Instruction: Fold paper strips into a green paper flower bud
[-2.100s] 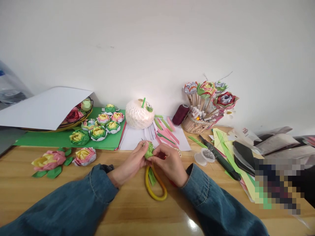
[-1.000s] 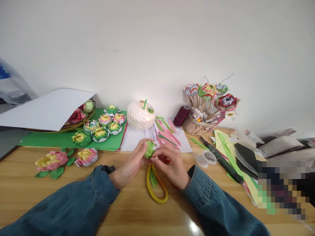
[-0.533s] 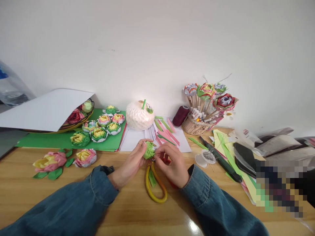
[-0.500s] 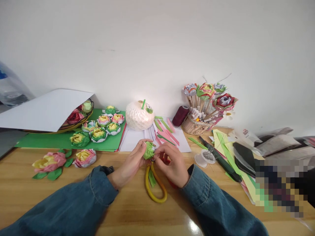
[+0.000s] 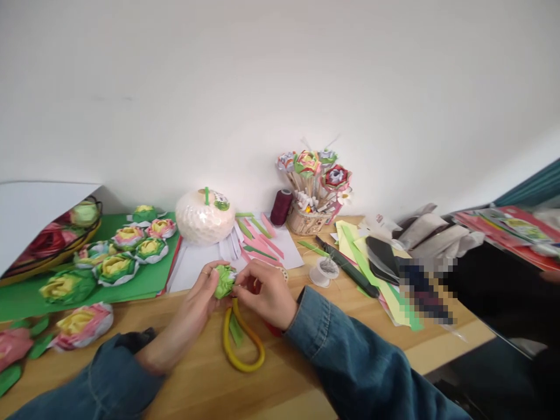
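My left hand holds a small green paper flower between thumb and fingers, above the table's front part. At the flower's right edge, the thumb and forefinger of my right hand pinch together; a fine thread there would be too small to make out. Just below both hands lies a yellow loop-shaped handle on the wood, with a green paper strip inside the loop. Part of a red thing shows under my right hand, mostly hidden.
Finished paper flowers stand on green sheets at left. Behind my hands are a white ornament and pink paper strips. A maroon thread spool, flower basket, white thread spool and dark green cutter lie rightward.
My view has turned to the right, so the table's things sit further left and a stack at far right now shows. Both hands stay at the green paper flower.
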The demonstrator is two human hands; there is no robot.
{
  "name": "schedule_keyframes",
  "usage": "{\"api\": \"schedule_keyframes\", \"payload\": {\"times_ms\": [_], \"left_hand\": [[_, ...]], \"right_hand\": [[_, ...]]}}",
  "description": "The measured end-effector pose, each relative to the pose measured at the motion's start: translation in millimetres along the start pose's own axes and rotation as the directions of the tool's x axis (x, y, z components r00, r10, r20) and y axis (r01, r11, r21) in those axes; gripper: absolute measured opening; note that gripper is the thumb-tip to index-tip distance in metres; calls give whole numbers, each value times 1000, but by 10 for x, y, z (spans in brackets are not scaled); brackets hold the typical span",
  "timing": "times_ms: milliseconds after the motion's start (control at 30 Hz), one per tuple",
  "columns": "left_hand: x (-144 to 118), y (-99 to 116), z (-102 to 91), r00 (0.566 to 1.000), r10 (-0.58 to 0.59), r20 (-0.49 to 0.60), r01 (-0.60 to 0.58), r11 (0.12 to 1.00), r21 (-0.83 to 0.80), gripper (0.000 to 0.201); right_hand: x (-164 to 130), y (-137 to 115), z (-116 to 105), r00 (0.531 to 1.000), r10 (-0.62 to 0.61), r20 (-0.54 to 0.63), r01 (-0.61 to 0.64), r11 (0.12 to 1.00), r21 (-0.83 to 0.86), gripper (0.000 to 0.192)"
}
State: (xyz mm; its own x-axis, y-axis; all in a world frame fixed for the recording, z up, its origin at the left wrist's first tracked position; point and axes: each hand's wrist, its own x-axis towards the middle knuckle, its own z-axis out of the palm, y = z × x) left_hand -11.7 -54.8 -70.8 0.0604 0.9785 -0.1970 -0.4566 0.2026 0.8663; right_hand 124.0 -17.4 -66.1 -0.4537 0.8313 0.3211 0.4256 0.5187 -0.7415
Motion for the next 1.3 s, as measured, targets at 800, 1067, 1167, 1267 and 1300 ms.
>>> {"api": "schedule_keyframes", "payload": {"times_ms": [800,1067,1167,1267,1300], "left_hand": [[25,-81,-63,991,-106,-80,110,993,47,55],[56,-106,-81,988,-96,-125,105,992,69,53],[23,-84,-49,989,-88,-121,97,993,67,52],[5,-75,-54,989,-117,-94,121,991,49,50],[4,-76,-59,989,-118,-85,122,991,49,50]], "right_hand": [[-17,97,21,997,-72,-10,71,996,-46,9],[-44,86,37,997,-74,-11,72,989,-133,9],[-46,74,34,996,-84,-19,80,980,-182,8],[-43,84,32,996,-93,-8,90,976,-199,8],[-43,91,31,995,-97,1,95,975,-201,8]]}}
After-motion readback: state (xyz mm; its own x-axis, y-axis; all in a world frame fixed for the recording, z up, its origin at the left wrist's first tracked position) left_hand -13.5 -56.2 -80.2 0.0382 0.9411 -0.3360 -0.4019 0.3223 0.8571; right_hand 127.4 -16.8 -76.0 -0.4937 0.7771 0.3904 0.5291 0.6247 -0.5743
